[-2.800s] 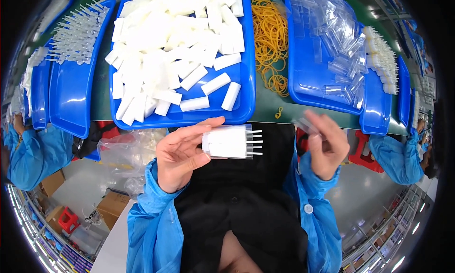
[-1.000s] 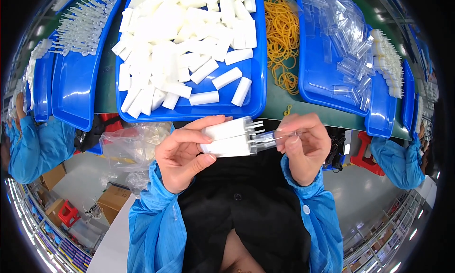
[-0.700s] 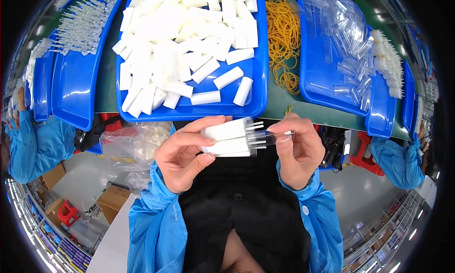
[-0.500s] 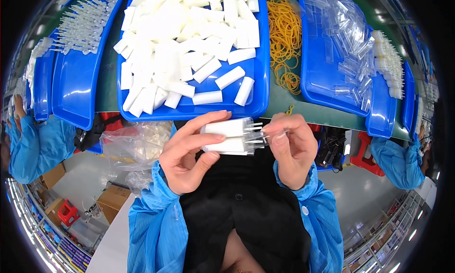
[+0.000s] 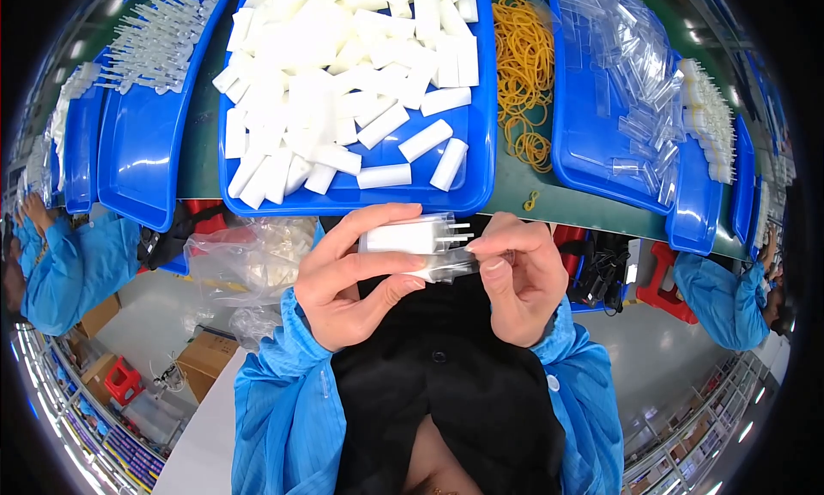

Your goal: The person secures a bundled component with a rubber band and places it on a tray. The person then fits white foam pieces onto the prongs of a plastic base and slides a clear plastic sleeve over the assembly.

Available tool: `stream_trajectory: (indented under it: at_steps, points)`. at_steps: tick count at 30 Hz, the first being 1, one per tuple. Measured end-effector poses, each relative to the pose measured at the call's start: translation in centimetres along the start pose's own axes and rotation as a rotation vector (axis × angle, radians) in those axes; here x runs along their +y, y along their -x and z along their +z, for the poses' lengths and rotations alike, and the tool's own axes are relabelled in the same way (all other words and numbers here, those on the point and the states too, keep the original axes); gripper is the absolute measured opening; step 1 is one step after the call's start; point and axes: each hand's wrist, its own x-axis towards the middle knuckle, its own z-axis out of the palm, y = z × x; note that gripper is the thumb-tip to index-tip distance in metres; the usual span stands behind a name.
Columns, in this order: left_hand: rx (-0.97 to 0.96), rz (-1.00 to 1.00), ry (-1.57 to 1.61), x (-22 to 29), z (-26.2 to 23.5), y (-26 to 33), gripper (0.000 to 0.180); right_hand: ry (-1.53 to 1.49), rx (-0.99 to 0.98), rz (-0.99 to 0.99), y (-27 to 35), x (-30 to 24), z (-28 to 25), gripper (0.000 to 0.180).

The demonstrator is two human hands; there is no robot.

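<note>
My left hand is closed around a small bundle of white foam rolls in front of my chest. Thin white rods stick out from the bundle's right end, and clear plastic surrounds part of it. Beside the lower roll, near my left fingertips, lies a clear plastic sleeve. The thumb and forefinger of my right hand pinch together at the sleeve's right end, with clear film showing between them. My left fingers hide much of the lower roll.
Past my hands, a blue tray holds many white foam rolls. Yellow rubber bands lie right of it, before a tray of clear sleeves. White rods fill part of the left tray. Co-workers' blue sleeves show at both sides.
The clear sleeve now lies along the lower roll, where its end and rods showed before. My left fingers have shifted over that roll, and my right hand has moved slightly left and down.
</note>
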Motion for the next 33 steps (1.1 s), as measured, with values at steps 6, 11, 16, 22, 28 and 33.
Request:
stream_trajectory:
  at_steps: [6, 11, 16, 22, 28, 33]
  points:
    - [0.024, 0.081, -0.069, -0.1, 0.2, 0.0, 0.026, 0.029, -0.071, -0.026, -0.5, -0.1, -0.5, 0.01]
    - [0.045, 0.119, -0.149, -0.1, 0.1, 0.3, 0.027, -0.098, -0.082, 0.061, -0.5, -0.2, -0.5, 0.011]
    - [0.062, 0.15, -0.204, -0.2, 0.3, 0.3, 0.028, -0.096, -0.069, 0.064, -0.3, -0.1, -0.2, 0.011]
    - [0.114, 0.072, -0.218, 0.3, 0.3, 0.2, 0.027, -0.017, -0.027, 0.031, -0.2, 0.1, 0.4, 0.011]
    - [0.098, 0.004, -0.016, 0.1, 0.0, 0.1, 0.023, 0.063, 0.037, -0.025, -0.8, 0.0, -0.1, 0.01]
    - [0.172, -0.219, 0.5, 0.5, -0.2, 0.5, 0.025, -0.028, 0.031, 0.038, -0.9, -0.1, -0.7, 0.009]
